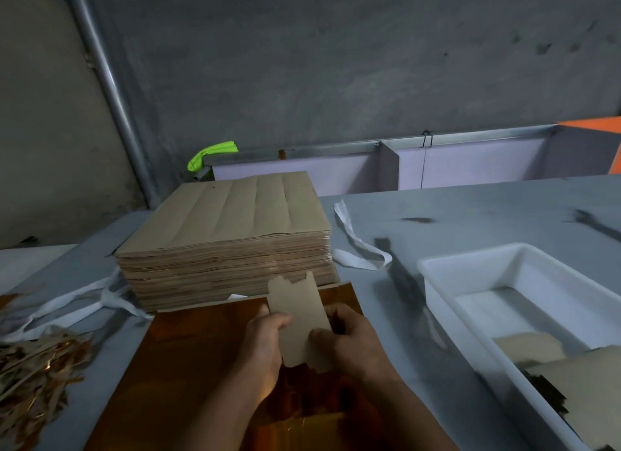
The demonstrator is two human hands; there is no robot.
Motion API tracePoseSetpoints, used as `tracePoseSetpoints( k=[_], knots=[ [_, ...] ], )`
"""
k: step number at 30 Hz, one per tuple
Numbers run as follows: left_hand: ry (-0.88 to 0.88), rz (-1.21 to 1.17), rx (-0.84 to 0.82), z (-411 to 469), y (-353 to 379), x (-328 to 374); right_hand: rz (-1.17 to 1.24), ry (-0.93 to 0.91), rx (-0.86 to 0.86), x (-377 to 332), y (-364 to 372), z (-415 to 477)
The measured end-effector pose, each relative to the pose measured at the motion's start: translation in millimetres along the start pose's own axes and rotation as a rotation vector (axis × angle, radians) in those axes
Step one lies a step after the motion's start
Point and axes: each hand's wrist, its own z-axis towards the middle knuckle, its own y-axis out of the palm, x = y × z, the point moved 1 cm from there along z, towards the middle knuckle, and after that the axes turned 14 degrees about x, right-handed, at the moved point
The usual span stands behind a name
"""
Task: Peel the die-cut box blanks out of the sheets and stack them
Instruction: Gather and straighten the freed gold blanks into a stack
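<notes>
Two hands grip one blank [299,319] above the foil sheet [188,360].

The left hand [263,346] and right hand [349,338] pinch the blank's lower part from either side, brown face up, tabs pointing away. Behind it, a tall stack [228,235] rests on the table [470,208]. More blanks [571,373] lie in the white tray [447,309] at right. Scrap [37,370] is heaped at left.

The blank [299,319] I hold is plain brown; under it my sheet [201,360] shines copper-orange; right of it the tub [470,266] is white; the table [470,208] grey.
</notes>
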Motion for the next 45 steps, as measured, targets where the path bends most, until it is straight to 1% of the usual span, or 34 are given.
tracePoseSetpoints(
  k=[2, 3, 6, 7, 8, 10, 11, 13, 15, 19, 23, 24, 26, 28, 29, 30, 32, 33, 34, 37, 39, 40, 43, 45],
  knots=[
    [-0.025, 0.041, 0.028, 0.9, 4.4, -1.7, -0.023, -0.015, 0.034, -5.3, 2.1, -1.9],
    [0.000, 0.095, 0.057, 1.1, 6.7, -2.7, -0.057, -0.043, 0.070, -6.4, 2.7, -2.5],
    [0.196, 0.283, 0.212, -7.2, 9.5, 1.4, -0.233, -0.193, 0.210, -7.8, 4.3, -5.3],
    [0.234, 0.307, 0.200, -11.0, 10.5, 3.0, -0.294, -0.242, 0.237, -8.8, 5.6, -7.6],
    [0.234, 0.306, 0.138, -15.3, 12.3, 4.1, -0.353, -0.289, 0.251, -9.6, 7.7, -9.8],
    [0.163, 0.279, -0.005, -23.9, 16.4, 5.3, -0.440, -0.356, 0.258, -9.5, 12.8, -13.8],
    [0.143, 0.286, -0.038, -26.5, 17.4, 6.6, -0.455, -0.361, 0.260, -9.6, 13.9, -15.0],
    [0.114, 0.287, -0.045, -24.9, 16.9, 9.5, -0.464, -0.327, 0.263, -10.4, 12.2, -14.7],
    [0.051, 0.283, -0.037, -18.6, 14.0, 9.6, -0.525, -0.315, 0.257, -10.8, 8.2, -12.8],
    [-0.027, 0.430, -0.068, -14.5, 9.4, -3.8, -0.668, -0.301, 0.190, -7.1, 9.1, -11.4],
    [-0.051, 0.409, -0.089, -16.4, 9.2, -11.3, -0.665, -0.271, 0.137, -2.3, 8.5, -9.9],
    [-0.022, 0.420, -0.068, -13.6, 8.8, -10.0, -0.655, -0.259, 0.121, -3.7, 5.6, -8.1],
    [0.076, 0.450, 0.027, -6.0, 5.4, -2.3, -0.613, -0.206, 0.072, -9.6, -2.0, -2.9],
    [0.159, 0.379, 0.094, 1.9, -1.9, 8.3, -0.499, -0.105, 0.007, -16.2, -9.6, 0.7],
    [0.179, 0.336, 0.068, 4.6, -6.1, 14.2, -0.416, -0.043, -0.026, -19.1, -12.7, 1.1],
    [0.179, 0.311, 0.001, 6.0, -10.5, 19.8, -0.338, 0.015, -0.055, -22.1, -14.8, -0.1],
    [0.107, 0.289, -0.172, 6.7, -18.4, 26.7, -0.253, 0.096, -0.099, -26.6, -17.6, -1.6],
    [0.071, 0.278, -0.231, 7.1, -22.6, 27.9, -0.233, 0.119, -0.117, -27.8, -18.7, -1.8],
    [0.055, 0.276, -0.259, 7.7, -26.1, 28.8, -0.222, 0.131, -0.132, -29.4, -19.8, -2.3],
    [0.028, 0.289, -0.268, 11.1, -33.8, 29.0, -0.223, 0.149, -0.159, -32.5, -24.5, -2.8],
    [-0.002, 0.265, -0.258, 13.4, -36.2, 28.4, -0.166, 0.178, -0.123, -31.2, -26.5, -3.1],
    [-0.014, 0.242, -0.245, 14.9, -36.3, 27.8, -0.082, 0.208, -0.082, -29.7, -27.5, -3.1],
    [-0.089, 0.078, -0.173, 16.9, -30.5, 23.8, 0.277, 0.346, 0.055, -23.2, -29.8, -2.7],
    [-0.149, -0.021, -0.115, 14.2, -22.1, 17.8, 0.458, 0.406, 0.105, -18.5, -29.7, -2.3]
  ],
)
